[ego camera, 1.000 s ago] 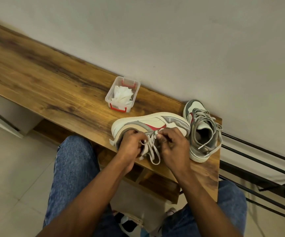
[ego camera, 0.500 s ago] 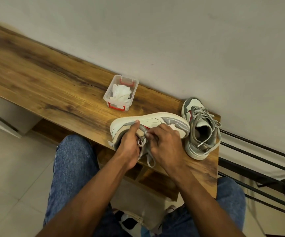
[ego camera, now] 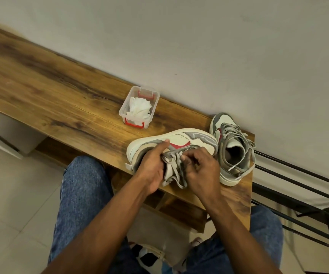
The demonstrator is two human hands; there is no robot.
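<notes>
Sneaker (ego camera: 179, 139) on its side, lower centre of the frame — lacing under way.
Left hand (ego camera: 151, 167) grips its collar, right hand (ego camera: 201, 171) pinches the laces (ego camera: 174, 168); ends hang loose — seemingly no knot yet.

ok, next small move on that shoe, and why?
Probably pull the laces taut with the right hand while the left hand steadies the sneaker. The right hand pinches the laces near the eyelets, loose ends dangle below both hands, and the sneaker lies on its side.
</notes>
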